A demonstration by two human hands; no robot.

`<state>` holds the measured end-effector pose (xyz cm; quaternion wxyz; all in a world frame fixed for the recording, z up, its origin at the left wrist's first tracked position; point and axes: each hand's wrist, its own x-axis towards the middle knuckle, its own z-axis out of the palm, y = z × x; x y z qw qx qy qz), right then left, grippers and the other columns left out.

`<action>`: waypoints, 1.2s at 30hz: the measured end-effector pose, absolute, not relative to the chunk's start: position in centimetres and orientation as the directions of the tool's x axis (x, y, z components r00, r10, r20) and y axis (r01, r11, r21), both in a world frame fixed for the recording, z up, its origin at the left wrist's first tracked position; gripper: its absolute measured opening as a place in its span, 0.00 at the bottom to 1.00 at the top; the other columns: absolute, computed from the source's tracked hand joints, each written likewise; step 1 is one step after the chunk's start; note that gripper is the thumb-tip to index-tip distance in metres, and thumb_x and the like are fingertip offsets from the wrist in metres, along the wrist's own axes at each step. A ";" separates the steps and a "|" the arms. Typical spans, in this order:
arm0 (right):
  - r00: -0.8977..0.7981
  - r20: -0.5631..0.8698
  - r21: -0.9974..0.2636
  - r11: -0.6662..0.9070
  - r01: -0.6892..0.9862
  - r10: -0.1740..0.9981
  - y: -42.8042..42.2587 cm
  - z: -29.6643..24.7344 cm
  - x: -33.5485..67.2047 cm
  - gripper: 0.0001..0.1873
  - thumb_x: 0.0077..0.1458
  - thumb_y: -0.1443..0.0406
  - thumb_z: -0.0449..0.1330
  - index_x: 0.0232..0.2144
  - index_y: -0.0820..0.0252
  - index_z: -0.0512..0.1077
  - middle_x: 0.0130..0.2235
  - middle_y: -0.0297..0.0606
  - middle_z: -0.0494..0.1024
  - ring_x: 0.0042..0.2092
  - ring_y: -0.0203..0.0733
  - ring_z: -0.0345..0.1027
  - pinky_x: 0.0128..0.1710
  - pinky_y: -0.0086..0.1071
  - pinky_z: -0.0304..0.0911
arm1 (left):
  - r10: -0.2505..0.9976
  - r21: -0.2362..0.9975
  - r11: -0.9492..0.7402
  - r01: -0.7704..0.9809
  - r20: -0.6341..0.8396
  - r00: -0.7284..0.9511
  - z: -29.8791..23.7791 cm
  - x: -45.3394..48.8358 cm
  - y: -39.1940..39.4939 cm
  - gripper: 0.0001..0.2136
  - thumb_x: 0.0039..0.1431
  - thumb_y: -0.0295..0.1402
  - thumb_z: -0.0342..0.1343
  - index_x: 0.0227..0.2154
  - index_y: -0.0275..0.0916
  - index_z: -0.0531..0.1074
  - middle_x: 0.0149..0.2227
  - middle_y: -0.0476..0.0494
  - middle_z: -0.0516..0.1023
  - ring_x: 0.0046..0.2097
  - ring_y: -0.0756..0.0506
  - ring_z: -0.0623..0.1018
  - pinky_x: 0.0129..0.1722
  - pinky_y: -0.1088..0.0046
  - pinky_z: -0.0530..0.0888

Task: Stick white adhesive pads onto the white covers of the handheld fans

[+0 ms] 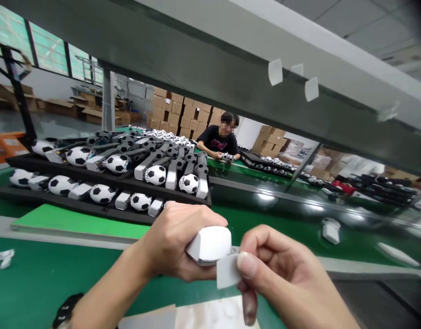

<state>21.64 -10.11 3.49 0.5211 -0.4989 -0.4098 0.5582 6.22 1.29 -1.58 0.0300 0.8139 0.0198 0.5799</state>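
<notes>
My left hand [174, 242] is closed around a small white plastic part [210, 244], held above the green bench. My right hand [282, 278] pinches a small white sticker [228, 272] between thumb and forefinger, right against the lower edge of the white part. A sheet of sticker backing paper [210, 317] lies on the bench just below both hands.
Black trays [103, 180] of football-shaped toys with white handles are stacked on the left. A green conveyor [292, 228] carries a loose white part [331, 230]. Across it a person in a black shirt [219, 139] works. White stickers [275, 71] hang from the overhead beam. Cardboard boxes fill the back.
</notes>
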 end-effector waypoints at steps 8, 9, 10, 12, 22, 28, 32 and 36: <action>-0.018 -0.087 -0.968 -0.088 -0.237 0.996 -9.0 2.2 22.2 0.13 0.45 0.65 0.75 0.23 0.60 0.74 0.19 0.25 0.75 0.18 0.24 0.65 0.19 0.14 0.63 | -0.006 -0.055 -0.993 0.100 0.902 0.432 -1.6 6.4 1.5 0.13 0.67 0.43 0.53 0.38 0.36 0.69 0.28 0.45 0.80 0.27 0.47 0.80 0.26 0.71 0.74; -0.051 -0.091 -0.970 -0.100 -0.220 0.995 -8.9 2.1 22.3 0.12 0.47 0.66 0.75 0.24 0.60 0.74 0.19 0.24 0.75 0.18 0.24 0.66 0.19 0.15 0.64 | -0.007 -0.058 -0.993 0.103 0.899 0.437 -1.5 6.4 1.5 0.13 0.67 0.44 0.53 0.38 0.36 0.69 0.28 0.45 0.80 0.27 0.47 0.80 0.27 0.72 0.74; -0.067 -0.098 -0.973 -0.110 -0.201 0.993 -8.8 2.1 22.3 0.11 0.48 0.66 0.74 0.24 0.60 0.74 0.18 0.24 0.74 0.18 0.24 0.66 0.20 0.15 0.64 | -0.006 -0.058 -0.993 0.103 0.896 0.444 -1.5 6.3 1.5 0.13 0.66 0.44 0.54 0.37 0.36 0.69 0.28 0.45 0.80 0.27 0.47 0.80 0.27 0.72 0.74; -0.033 -0.105 -0.978 -0.109 -0.176 0.994 -8.8 2.3 22.1 0.11 0.50 0.65 0.73 0.24 0.59 0.73 0.17 0.24 0.74 0.19 0.25 0.66 0.20 0.15 0.64 | -0.006 -0.056 -0.994 0.098 0.892 0.451 -1.5 6.3 1.5 0.14 0.66 0.44 0.54 0.37 0.36 0.69 0.28 0.45 0.80 0.27 0.48 0.80 0.28 0.72 0.74; 0.075 -0.099 -0.988 -0.090 -0.122 0.992 -9.0 2.3 21.8 0.12 0.47 0.62 0.73 0.24 0.58 0.74 0.15 0.24 0.71 0.17 0.26 0.62 0.16 0.16 0.63 | 0.022 -0.040 -0.992 0.119 0.876 0.482 -1.6 6.0 1.4 0.11 0.63 0.41 0.58 0.40 0.40 0.67 0.29 0.46 0.80 0.28 0.46 0.81 0.30 0.71 0.75; 0.053 -0.088 -0.979 -0.077 -0.189 0.995 -9.0 2.2 21.4 0.12 0.47 0.63 0.73 0.24 0.58 0.74 0.16 0.23 0.70 0.15 0.25 0.60 0.14 0.14 0.61 | 0.015 -0.046 -0.992 0.113 0.873 0.488 -1.5 6.0 1.4 0.11 0.63 0.39 0.59 0.41 0.39 0.66 0.29 0.45 0.80 0.28 0.45 0.81 0.29 0.69 0.75; 0.079 -0.101 -0.972 -0.082 -0.219 0.992 -9.2 2.4 21.0 0.12 0.45 0.63 0.74 0.23 0.58 0.74 0.15 0.22 0.69 0.16 0.24 0.60 0.14 0.12 0.59 | 0.014 -0.040 -0.994 0.103 0.877 0.481 -1.5 6.0 1.4 0.11 0.63 0.39 0.59 0.41 0.39 0.67 0.29 0.45 0.80 0.28 0.45 0.80 0.29 0.69 0.75; 0.063 0.006 -0.998 0.009 -0.054 0.998 -9.3 2.2 21.6 0.11 0.51 0.60 0.71 0.24 0.56 0.74 0.18 0.25 0.73 0.16 0.26 0.64 0.15 0.14 0.63 | 0.010 -0.042 -0.994 0.098 0.881 0.472 -1.6 5.9 1.4 0.13 0.63 0.41 0.59 0.41 0.39 0.67 0.30 0.44 0.80 0.30 0.44 0.81 0.30 0.69 0.76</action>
